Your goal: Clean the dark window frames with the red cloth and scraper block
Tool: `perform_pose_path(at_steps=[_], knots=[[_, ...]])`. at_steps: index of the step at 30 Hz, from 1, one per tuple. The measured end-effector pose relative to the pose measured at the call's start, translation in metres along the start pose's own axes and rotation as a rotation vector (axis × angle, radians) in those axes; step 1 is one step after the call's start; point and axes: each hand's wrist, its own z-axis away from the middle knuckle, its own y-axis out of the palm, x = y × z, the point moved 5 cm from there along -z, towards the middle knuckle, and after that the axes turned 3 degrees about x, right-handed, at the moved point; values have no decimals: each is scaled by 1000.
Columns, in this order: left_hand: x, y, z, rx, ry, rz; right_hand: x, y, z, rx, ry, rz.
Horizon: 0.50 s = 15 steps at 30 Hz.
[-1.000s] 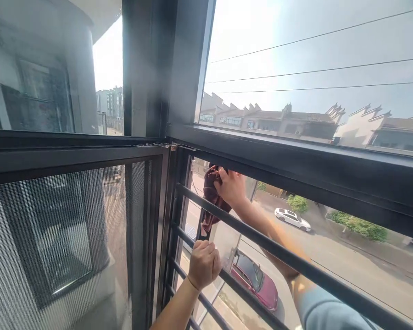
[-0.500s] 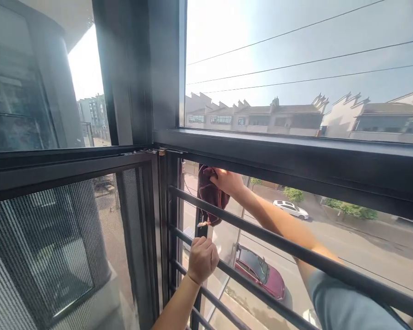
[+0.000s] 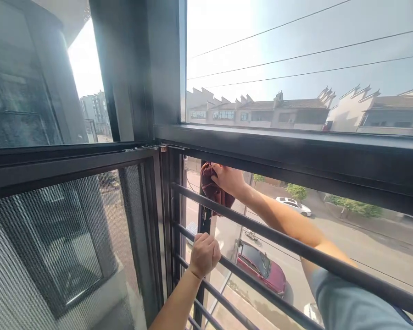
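My right hand (image 3: 230, 179) reaches out between the black guard bars and grips a dark red cloth (image 3: 210, 188), pressing it against the top of the opened window sash just under the black frame (image 3: 296, 156). The cloth hangs bunched below my fingers. My left hand (image 3: 204, 254) is closed around one of the lower guard bars (image 3: 248, 275), below the cloth. The top guard bar (image 3: 278, 238) crosses in front of my right forearm.
A mesh screen panel (image 3: 55, 238) fills the lower left, with fixed glass above it. Far below lie a street, a red car (image 3: 261, 272) and a white car (image 3: 293, 206). Rooftops and power lines lie beyond.
My right hand and the cloth have shifted slightly along the top of the sash, with the cloth more bunched up. My left hand stays on its bar. The view has swung left.
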Motion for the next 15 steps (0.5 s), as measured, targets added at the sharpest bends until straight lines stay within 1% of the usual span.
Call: perform_pose_path(at_steps=[2,4,5,7,10,12,15], knots=[[0,1,1,-13,0,-2,10,12,12,-13,-98,13],[-1,-1,1,-10,1,-4,24,28,27,22,-233,10],[-1,-2,1,-8,5,-4,28,34,33,37,-277,-2],[-2,-4,0,-12,10,-2,26,36,34,23,-283,-36],[-4,-6,-1,-15,15,0,4,20,14,-45,-183,-72],[-6,-7,-1,-16,13,-1,-10,5,-2,-54,-118,-84],[-7,-9,-2,-16,7,4,-18,-12,-15,-53,-70,-74]])
